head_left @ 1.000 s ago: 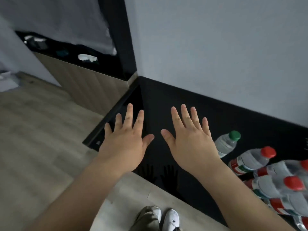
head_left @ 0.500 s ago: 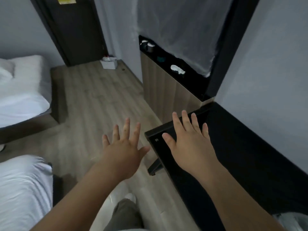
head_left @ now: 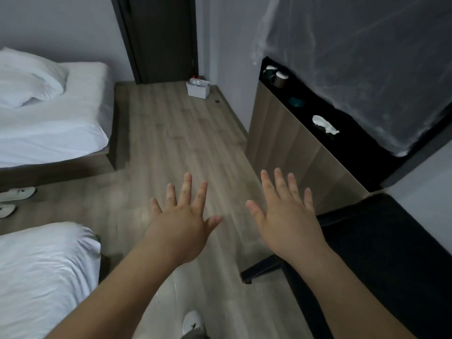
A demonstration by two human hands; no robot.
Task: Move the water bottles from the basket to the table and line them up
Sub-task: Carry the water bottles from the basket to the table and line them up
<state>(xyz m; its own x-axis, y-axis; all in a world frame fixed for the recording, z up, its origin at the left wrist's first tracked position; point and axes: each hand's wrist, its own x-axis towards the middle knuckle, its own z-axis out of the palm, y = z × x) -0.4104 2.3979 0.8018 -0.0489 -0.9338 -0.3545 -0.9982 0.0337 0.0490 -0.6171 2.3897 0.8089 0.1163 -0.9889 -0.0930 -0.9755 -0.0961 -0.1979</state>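
Single view, head-worn, wide-angle. Lens sits high, tilted forward and down over grey-brown wood-plank floor (head_left: 183,143). Faces along the room toward dark door (head_left: 161,37) at far end, top centre. Closest in frame: left hand (head_left: 181,223) and right hand (head_left: 288,223), arms entering from bottom edge. White shoe (head_left: 193,319) at bottom edge, almost straight under lens. Black glossy surface (head_left: 391,253) cut off at lower right; white-sheeted bed (head_left: 36,277) cut off at lower left. Straight lines bow near the borders

Person's left hand (head_left: 182,223) and right hand (head_left: 288,221) are hovering palm-down over the wood floor (head_left: 171,143), fingers (head_left: 187,187) spread, holding nothing. Right one is hanging just beside the black desk (head_left: 391,241) corner. White basket (head_left: 198,90) is sitting well apart, by the dark door (head_left: 161,37).
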